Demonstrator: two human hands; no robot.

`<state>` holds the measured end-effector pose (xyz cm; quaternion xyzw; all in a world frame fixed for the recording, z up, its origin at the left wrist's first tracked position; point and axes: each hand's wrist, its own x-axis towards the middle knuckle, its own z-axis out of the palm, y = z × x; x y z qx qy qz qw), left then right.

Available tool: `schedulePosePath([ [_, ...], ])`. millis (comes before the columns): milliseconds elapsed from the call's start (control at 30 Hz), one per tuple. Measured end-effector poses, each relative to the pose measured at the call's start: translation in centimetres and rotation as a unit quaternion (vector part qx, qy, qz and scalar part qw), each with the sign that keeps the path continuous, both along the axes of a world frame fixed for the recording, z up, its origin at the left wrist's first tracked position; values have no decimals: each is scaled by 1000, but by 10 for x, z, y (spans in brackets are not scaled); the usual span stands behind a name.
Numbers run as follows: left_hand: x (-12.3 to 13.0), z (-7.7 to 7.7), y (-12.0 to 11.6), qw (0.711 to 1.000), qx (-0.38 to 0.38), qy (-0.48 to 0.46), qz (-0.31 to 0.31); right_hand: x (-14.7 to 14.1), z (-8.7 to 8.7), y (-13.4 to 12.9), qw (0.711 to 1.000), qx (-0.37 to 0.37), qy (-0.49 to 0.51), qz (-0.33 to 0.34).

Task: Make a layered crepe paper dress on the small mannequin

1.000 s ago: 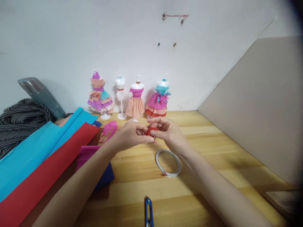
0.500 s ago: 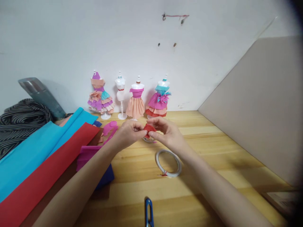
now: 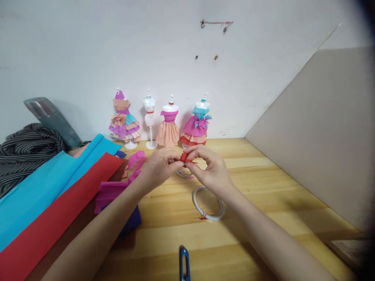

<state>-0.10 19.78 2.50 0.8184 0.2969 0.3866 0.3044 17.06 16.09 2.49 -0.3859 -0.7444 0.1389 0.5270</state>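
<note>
A small folded piece of red crepe paper [image 3: 185,157] is pinched between both hands above the table. My left hand [image 3: 162,166] grips its left side with thumb and fingers closed. Its right side is held by my right hand [image 3: 208,164], thumb and forefinger pressed on it. Partly hidden below the fingers lies a small round thing with a pale rim [image 3: 184,174]. A ring of white tape [image 3: 195,203] rests on the wood by my right wrist, with a red scrap at its lower edge.
Several small mannequins stand along the wall, among them one in a peach skirt [image 3: 167,134] and a bare white one [image 3: 149,105]. Blue paper [image 3: 58,171], red paper [image 3: 58,214] and magenta paper [image 3: 109,193] lie left. A blue-handled tool [image 3: 184,263] is at the front.
The red paper has been turned and bunched between my fingers, showing now a narrower, folded shape. My right fingers have curled a little more; both hands stay in about the same place.
</note>
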Motion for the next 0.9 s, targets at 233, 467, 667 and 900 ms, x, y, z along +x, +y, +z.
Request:
schedulePosePath([
  [233,1,0,-2,999,-15,34,-4,3,0,-1,981,-142,112,67],
  [467,1,2,-5,999,-31,37,-15,0,-1,1,946,-233,195,117],
  [667,2,1,-7,996,-76,39,1,-4,0,2,948,-223,206,93],
  [900,4,2,-9,992,-120,27,9,-5,-2,1,954,-232,180,53],
])
